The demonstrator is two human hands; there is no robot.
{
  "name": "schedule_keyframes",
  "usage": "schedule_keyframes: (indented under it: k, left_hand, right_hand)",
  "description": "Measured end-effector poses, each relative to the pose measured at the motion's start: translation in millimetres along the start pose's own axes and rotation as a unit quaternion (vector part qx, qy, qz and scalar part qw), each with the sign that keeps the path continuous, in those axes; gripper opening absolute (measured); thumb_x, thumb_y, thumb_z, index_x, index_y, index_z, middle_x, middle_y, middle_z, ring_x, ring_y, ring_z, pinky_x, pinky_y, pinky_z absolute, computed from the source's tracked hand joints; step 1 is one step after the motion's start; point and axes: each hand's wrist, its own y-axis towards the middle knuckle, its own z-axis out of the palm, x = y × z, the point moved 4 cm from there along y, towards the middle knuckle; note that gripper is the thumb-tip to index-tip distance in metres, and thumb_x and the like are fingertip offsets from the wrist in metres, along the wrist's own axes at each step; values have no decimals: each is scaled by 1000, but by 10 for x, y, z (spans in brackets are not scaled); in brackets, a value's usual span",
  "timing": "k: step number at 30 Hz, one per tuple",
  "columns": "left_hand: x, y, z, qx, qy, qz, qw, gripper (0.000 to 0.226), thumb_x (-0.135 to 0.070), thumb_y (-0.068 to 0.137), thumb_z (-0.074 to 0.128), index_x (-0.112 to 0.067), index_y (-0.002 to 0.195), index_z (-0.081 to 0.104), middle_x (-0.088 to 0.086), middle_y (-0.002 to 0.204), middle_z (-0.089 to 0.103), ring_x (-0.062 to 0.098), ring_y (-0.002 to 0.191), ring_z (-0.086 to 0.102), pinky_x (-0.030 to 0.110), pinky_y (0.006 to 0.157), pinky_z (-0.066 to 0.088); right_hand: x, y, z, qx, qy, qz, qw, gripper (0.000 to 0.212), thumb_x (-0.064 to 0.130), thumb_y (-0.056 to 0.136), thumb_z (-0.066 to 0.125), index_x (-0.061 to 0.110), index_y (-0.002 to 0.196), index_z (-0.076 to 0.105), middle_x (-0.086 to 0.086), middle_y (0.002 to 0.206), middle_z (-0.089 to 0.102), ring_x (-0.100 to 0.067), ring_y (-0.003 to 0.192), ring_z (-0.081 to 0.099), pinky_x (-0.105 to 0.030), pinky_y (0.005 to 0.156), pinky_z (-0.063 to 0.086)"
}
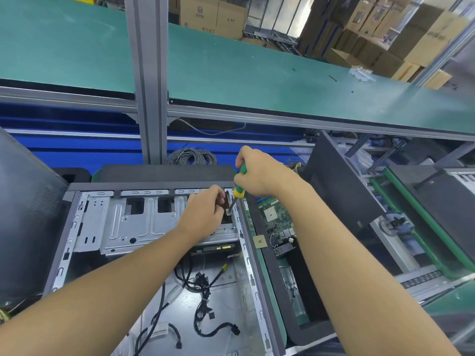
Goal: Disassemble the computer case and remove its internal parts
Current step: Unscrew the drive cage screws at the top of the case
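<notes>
An open computer case (77,227) lies on its side in front of me, with a grey metal drive cage (133,222) across its far half and loose black cables (205,291) on its floor. My right hand (259,173) grips a green and yellow screwdriver (238,186), its tip down at the cage's far right corner. My left hand (205,209) rests on the cage right beside the tip, fingers curled around a small dark part that I cannot make out.
A removed motherboard (277,217) lies right of the case, next to a black side panel (331,186). Another grey case (23,201) stands at the left. An aluminium post (149,98) rises behind the case, with a green shelf (257,73) above.
</notes>
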Motion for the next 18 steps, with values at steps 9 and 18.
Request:
schedule_keyframes:
  k: [9, 18]
  left_hand:
    - [110, -256, -179, -8, -90, -70, 993, 18, -13, 99, 46, -29, 92, 51, -5, 78, 61, 8, 62, 54, 28, 59, 46]
    - [-54, -628, -359, 31, -85, -91, 992, 15, -18, 95, 51, -21, 82, 58, -1, 67, 65, 5, 50, 49, 29, 55, 44]
  right_hand:
    - [32, -4, 26, -76, -8, 21, 997, 18, 27, 106, 42, 10, 109, 45, -11, 98, 57, -24, 73, 49, -34, 60, 39]
    - [75, -124, 75, -71, 23, 66, 995, 29, 38, 102, 47, 12, 115, 43, -10, 111, 49, -28, 81, 53, -37, 66, 43]
